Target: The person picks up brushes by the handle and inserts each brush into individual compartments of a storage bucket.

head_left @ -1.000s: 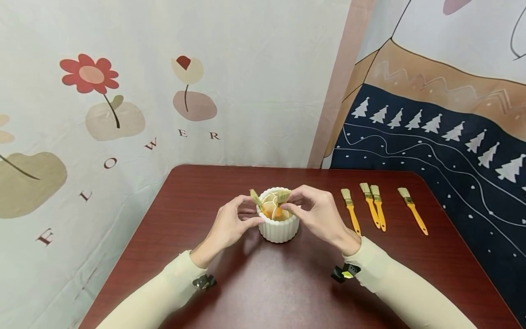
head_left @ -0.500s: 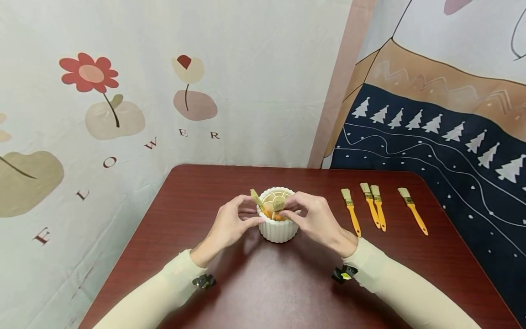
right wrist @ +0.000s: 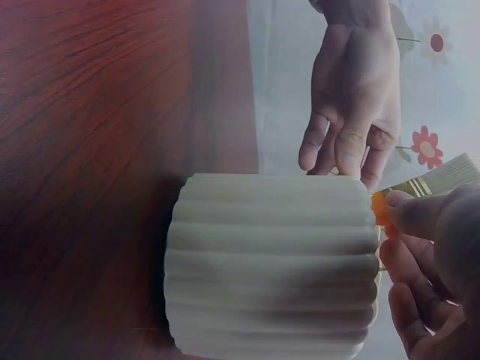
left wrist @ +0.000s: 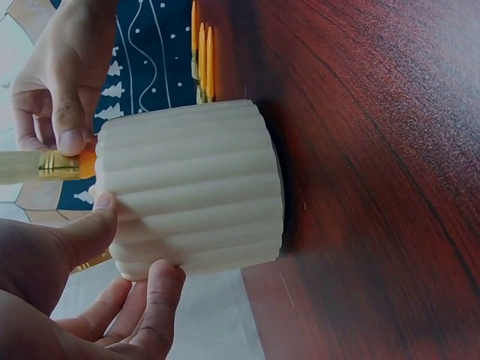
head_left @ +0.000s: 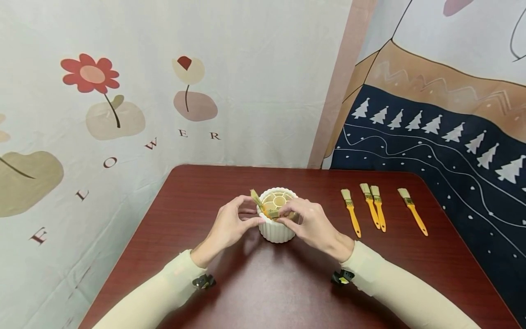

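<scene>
Printed cloths (head_left: 255, 82) hang behind the red-brown table (head_left: 279, 283). The left hand (head_left: 232, 221) has its fingers and thumb gripping the side and rim of the white pot (head_left: 278, 233), which stands upright mid-table. The right hand (head_left: 316, 224) pinches a brush (left wrist: 61, 165) just below its metal band, bristles outside the pot, handle running in; I can't tell which compartment. A second brush (head_left: 256, 197) leans in beside the left hand. Four other brushes (head_left: 351, 213) lie to the right, two close together.

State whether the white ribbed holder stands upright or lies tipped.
Upright: in the head view, the white ribbed holder stands on the table, its divided opening facing up.
</scene>
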`<state>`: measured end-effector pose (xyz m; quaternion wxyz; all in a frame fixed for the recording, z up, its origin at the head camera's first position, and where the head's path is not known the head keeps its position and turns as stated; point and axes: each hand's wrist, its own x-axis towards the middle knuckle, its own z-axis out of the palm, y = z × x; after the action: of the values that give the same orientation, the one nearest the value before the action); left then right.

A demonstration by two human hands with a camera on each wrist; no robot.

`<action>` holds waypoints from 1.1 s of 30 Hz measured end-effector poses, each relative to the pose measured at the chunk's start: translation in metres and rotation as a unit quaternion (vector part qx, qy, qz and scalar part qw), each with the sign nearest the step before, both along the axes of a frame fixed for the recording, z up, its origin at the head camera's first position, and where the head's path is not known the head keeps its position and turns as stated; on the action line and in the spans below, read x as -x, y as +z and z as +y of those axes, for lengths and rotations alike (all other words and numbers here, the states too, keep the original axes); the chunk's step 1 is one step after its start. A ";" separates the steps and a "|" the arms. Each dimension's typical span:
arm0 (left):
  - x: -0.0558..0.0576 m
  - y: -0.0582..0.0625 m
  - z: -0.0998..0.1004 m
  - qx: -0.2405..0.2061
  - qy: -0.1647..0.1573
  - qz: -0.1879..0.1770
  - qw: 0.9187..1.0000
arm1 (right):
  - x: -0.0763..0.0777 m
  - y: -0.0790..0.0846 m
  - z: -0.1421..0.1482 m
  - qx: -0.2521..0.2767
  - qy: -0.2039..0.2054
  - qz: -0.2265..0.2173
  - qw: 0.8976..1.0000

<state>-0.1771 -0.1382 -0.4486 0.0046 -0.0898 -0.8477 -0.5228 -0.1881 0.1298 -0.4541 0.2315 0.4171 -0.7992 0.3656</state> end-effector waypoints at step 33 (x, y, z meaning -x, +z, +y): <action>-0.001 -0.003 0.001 0.009 0.000 0.007 1.000 | -0.012 0.002 0.017 -0.013 -0.063 -0.009 0.998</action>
<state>-0.1763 -0.1373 -0.4517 0.0095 -0.0940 -0.8523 -0.5144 -0.1757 0.1470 -0.4520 0.2412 0.3661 -0.8306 0.3433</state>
